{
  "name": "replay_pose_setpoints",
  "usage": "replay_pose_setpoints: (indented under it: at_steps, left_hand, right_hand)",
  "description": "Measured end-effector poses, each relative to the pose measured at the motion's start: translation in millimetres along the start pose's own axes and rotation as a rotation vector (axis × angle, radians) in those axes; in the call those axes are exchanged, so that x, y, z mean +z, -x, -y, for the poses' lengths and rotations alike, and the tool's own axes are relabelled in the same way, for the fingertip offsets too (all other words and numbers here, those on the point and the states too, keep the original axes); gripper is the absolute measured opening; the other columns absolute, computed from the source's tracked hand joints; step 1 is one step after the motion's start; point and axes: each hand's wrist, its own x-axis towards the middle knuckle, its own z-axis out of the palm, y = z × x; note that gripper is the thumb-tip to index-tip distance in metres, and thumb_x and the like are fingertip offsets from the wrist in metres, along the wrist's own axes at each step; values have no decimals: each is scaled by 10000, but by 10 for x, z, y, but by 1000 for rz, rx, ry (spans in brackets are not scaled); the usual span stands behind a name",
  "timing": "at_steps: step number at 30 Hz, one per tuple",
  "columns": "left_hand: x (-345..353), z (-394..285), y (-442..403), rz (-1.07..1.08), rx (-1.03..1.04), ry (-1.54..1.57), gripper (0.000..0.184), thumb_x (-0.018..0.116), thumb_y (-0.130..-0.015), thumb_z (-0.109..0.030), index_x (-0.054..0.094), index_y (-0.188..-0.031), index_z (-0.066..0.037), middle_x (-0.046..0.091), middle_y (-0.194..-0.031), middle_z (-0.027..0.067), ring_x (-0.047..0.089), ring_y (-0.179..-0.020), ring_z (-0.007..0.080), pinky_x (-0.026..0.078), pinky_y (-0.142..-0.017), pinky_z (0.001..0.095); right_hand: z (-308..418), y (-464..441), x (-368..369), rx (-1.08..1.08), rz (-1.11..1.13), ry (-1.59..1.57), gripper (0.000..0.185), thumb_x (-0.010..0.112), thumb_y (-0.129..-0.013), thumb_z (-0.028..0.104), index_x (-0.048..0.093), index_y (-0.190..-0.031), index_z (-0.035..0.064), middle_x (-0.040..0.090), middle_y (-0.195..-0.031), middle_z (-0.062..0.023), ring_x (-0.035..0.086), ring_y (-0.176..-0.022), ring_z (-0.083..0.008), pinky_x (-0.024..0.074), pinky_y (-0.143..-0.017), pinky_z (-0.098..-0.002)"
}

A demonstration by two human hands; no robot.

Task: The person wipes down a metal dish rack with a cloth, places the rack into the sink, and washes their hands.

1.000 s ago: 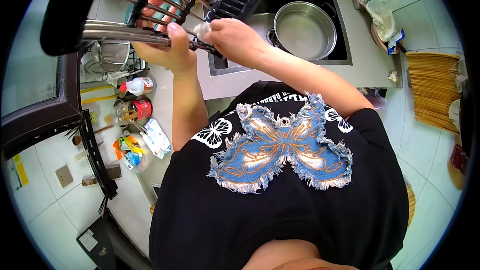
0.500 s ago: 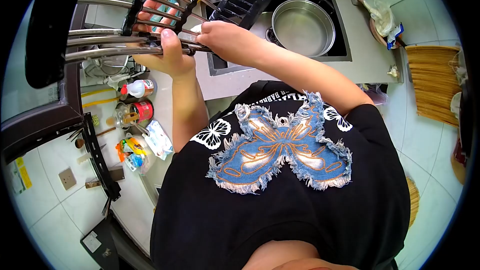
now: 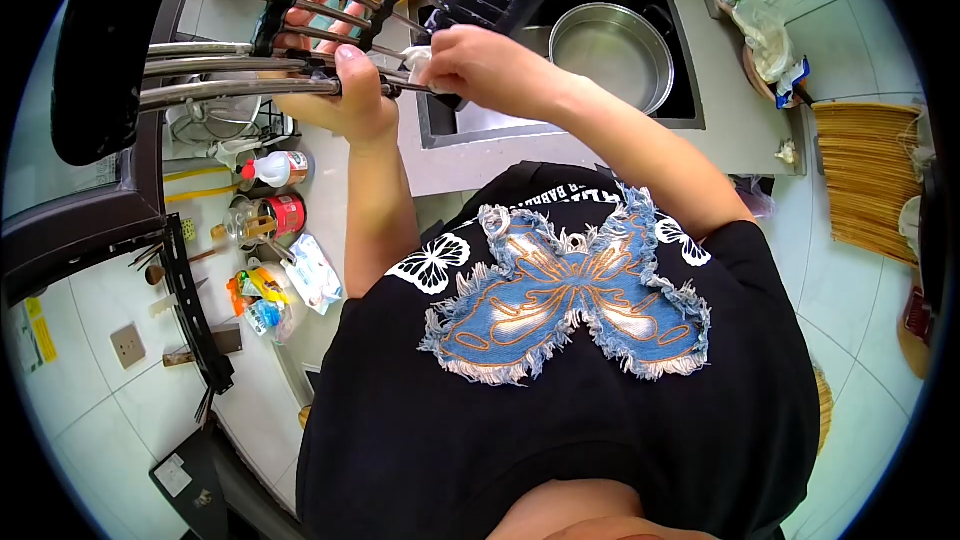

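Observation:
A roll-up drying rack (image 3: 282, 2) of metal rods joined by black strips is held up at the upper left. My left hand (image 3: 362, 105) grips it, the thumb over the near rods and the fingers showing behind between the rods. My right hand (image 3: 490, 68) is closed at the rod ends, pinching a small white wipe or cloth (image 3: 416, 62) against them. Most of the wipe is hidden by my fingers.
A round metal pot (image 3: 610, 65) stands in the dark-edged sink (image 3: 690, 90). On the left counter are a red-capped bottle (image 3: 278, 169), a jar with a red label (image 3: 285, 216) and a wipes packet (image 3: 316, 272). A plastic bag (image 3: 762, 38) hangs at the right.
My right hand has moved slightly right, toward the rod ends, and more of the white wipe shows. My left hand keeps its hold on the rack. The view has shifted slightly.

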Motion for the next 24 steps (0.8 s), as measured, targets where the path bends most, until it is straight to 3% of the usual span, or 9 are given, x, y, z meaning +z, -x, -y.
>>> replay_pose_setpoints:
  at_steps: [2, 7, 10, 12, 16, 17, 20, 21, 24]
  left_hand:
    - [38, -2, -13, -164, -54, 25, 499, 515, -718, -58, 420, -1169, 133, 567, -1229, 346, 624, -1160, 382, 577, -926, 492]
    - [-44, 70, -17, -88, 39, -69, 461, 504, -756, -39, 405, -1177, 120, 547, -1243, 332, 612, -1160, 369, 585, -910, 497]
    - [-14, -17, -95, -96, 119, -209, 407, 484, -768, -46, 435, -1135, 124, 564, -1204, 322, 624, -1105, 353, 601, -866, 493]
    - [-75, -23, -130, -135, 59, -212, 381, 492, -754, -63, 466, -1082, 128, 593, -1159, 307, 638, -1070, 342, 612, -834, 479]
    - [-38, -85, -123, -187, 25, -199, 367, 501, -747, -67, 481, -1063, 121, 611, -1132, 287, 649, -1044, 317, 621, -780, 410]
    - [-52, -71, -86, -202, 21, -230, 368, 513, -753, -72, 481, -1068, 115, 612, -1136, 281, 650, -1036, 304, 614, -794, 404]
    - [-11, -73, -69, -228, -31, -178, 378, 528, -760, -70, 473, -1086, 114, 608, -1144, 284, 649, -1045, 307, 605, -821, 417]
    - [-98, -59, -46, -183, -95, -141, 412, 557, -762, -10, 463, -1153, 77, 598, -1193, 252, 655, -1105, 301, 566, -928, 420]
    - [-89, -15, 14, -152, -83, -144, 432, 549, -758, 3, 456, -1173, 74, 601, -1197, 251, 658, -1110, 306, 564, -931, 410]
  right_hand:
    - [-7, 18, 15, -106, 73, 75, 88, 655, -894, 108, 727, -941, 90, 583, -914, -72, 562, -985, -267, 490, -834, -370]
    - [51, 113, -79, -133, 105, 290, 153, 656, -859, 73, 705, -1003, 92, 577, -925, -71, 564, -996, -273, 509, -881, -363]
    - [120, 242, 110, -110, -17, 178, 167, 684, -853, 94, 691, -1020, 96, 598, -941, -66, 589, -962, -258, 525, -854, -364]
    - [-145, 180, 55, -133, -155, 393, 142, 692, -860, 113, 680, -1001, 98, 603, -906, -64, 603, -906, -266, 534, -812, -378]
    - [-500, 36, -311, 78, -481, 617, 101, 698, -867, 149, 672, -929, 74, 600, -840, -98, 617, -838, -296, 533, -746, -409]
    - [-481, 61, -276, 127, -493, 590, 86, 701, -858, 128, 666, -910, 69, 597, -833, -97, 619, -851, -299, 533, -756, -409]
    - [-261, 144, 51, -65, -291, 439, 98, 722, -847, 128, 658, -898, 74, 579, -853, -89, 623, -865, -278, 538, -779, -372]
    - [-211, 151, 123, -97, -220, 362, 110, 730, -847, 149, 649, -861, 75, 571, -862, -89, 624, -858, -272, 539, -779, -367]
    - [-485, 41, -77, 27, -303, 585, 110, 711, -847, 169, 665, -801, 81, 579, -838, -83, 627, -842, -269, 536, -778, -379]
